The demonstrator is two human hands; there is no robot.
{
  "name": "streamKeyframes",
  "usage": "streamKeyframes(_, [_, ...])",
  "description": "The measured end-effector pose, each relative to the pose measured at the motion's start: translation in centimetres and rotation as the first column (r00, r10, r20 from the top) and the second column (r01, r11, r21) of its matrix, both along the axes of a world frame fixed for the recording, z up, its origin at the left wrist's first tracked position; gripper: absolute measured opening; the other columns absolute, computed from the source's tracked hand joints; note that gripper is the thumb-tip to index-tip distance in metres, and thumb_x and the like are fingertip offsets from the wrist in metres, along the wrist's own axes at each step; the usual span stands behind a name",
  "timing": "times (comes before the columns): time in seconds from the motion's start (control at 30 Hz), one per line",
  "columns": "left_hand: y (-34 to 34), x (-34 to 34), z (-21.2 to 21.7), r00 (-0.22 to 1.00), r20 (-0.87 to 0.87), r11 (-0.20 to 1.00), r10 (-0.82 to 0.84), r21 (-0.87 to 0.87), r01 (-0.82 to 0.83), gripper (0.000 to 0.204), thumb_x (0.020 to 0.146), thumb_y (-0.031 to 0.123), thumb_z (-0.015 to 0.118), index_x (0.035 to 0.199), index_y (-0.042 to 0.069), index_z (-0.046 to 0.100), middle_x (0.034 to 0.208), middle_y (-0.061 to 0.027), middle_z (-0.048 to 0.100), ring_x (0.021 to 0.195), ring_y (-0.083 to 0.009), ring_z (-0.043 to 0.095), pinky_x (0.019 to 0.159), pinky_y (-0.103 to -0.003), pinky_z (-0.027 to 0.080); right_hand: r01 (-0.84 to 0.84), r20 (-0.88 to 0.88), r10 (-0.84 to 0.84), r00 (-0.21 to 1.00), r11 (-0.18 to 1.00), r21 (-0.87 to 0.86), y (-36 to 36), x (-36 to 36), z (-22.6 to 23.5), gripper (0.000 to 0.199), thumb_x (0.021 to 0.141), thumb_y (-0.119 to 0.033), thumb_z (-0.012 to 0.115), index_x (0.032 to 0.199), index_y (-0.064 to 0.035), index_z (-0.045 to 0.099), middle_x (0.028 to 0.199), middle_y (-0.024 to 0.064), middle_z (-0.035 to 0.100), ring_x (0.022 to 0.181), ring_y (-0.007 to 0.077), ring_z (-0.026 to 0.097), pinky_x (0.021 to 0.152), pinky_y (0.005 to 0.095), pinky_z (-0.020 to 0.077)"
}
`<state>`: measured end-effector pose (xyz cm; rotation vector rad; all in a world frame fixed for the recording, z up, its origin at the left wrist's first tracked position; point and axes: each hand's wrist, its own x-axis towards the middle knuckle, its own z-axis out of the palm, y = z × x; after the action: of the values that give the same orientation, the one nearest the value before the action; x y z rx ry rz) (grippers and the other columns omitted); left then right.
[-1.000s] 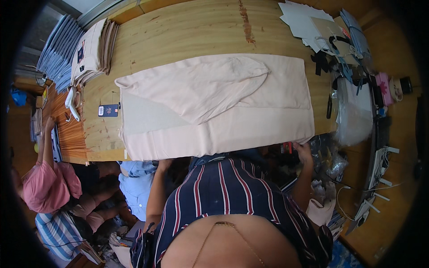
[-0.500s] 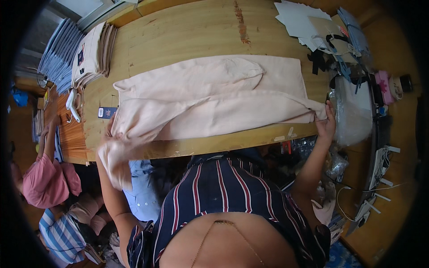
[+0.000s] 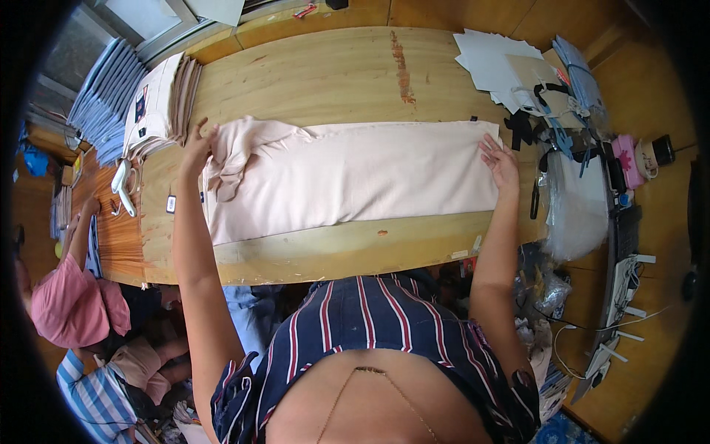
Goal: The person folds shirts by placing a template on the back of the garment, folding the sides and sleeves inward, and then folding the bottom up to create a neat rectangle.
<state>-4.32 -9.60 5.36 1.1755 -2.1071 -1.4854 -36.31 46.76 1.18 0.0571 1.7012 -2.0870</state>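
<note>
A pale pink garment [image 3: 355,177] lies stretched lengthwise across the table in front of me, its left end bunched into loose folds. My left hand [image 3: 197,148] is beside that bunched end, fingers pointing away from me and apart. On the garment's right end lies my right hand [image 3: 501,167], its fingers spread over the cloth. A small tag [image 3: 171,204] rests on the wood just left of the garment. A dark label shows at its far right edge.
Folded pale pink garments [image 3: 166,103] and a blue stack [image 3: 107,100] stand at the far left, near a white handheld tool [image 3: 123,186]. White sheets [image 3: 495,63] and plastic bags [image 3: 580,200] lie at right. A co-worker in pink [image 3: 78,307] sits at left.
The garment's near flap has been turned away from me, leaving one narrower flat length. My left hand has moved from the near edge to the far left; the right has loosened from the corner.
</note>
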Motion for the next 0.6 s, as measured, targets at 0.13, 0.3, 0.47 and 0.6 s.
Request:
streamKeyframes(0.13, [9.5,-4.0,1.4,0.978,0.199,0.666,0.062,-0.738,0.108,0.066,0.066,0.033,0.068,0.118,0.002,0.04,0.104,-0.0232,0.052,0.094,-0.0349,0.052,0.079,-0.04,0.04,0.434,-0.596,-0.003,0.803,0.688,0.582,-0.5,3.0,1.5,0.051,0.08,-0.009,0.046,0.127,-0.0097,0.028,0.128,0.0152,0.036,0.11,0.0323,0.043,0.083,0.0413,0.0408])
streamKeyframes(0.3, [22.9,-4.3,-0.5,0.679,0.484,0.233,-0.552,-0.692,0.683,0.053,0.077,0.048,0.048,0.126,0.029,0.037,0.135,-0.0043,0.026,0.127,-0.0275,0.016,0.099,-0.055,0.005,0.593,-0.6,0.526,0.602,0.209,0.778,-5.9,9.6,1.6,0.053,0.078,-0.029,0.052,0.128,-0.0211,0.033,0.134,0.0072,0.027,0.123,0.0255,0.026,0.095,0.0522,0.0214])
streamKeyframes(0.47, [25.5,-4.0,-3.8,0.7,0.466,0.27,-0.541,-0.692,0.67,0.054,0.08,0.052,0.037,0.128,0.028,0.032,0.138,-0.0022,0.021,0.127,-0.0253,0.018,0.099,-0.054,0.01,0.536,-0.512,0.692,0.509,0.21,0.818,0.7,2.3,-2.9,0.046,0.084,-0.033,0.044,0.128,-0.025,0.033,0.134,0.0003,0.029,0.123,0.0242,0.025,0.097,0.0504,0.0186])
streamKeyframes(0.6, [25.8,1.6,-1.4,0.909,0.196,0.595,-0.369,-0.701,0.393,0.049,0.075,0.032,0.054,0.118,0.012,0.04,0.126,-0.0097,0.036,0.117,-0.0281,0.033,0.094,-0.05,0.023,0.466,-0.25,0.68,0.689,-0.151,0.872,-5.0,2.0,3.5,0.038,0.08,-0.015,0.043,0.118,-0.0105,0.045,0.126,0.0102,0.04,0.117,0.0267,0.035,0.095,0.045,0.0273])
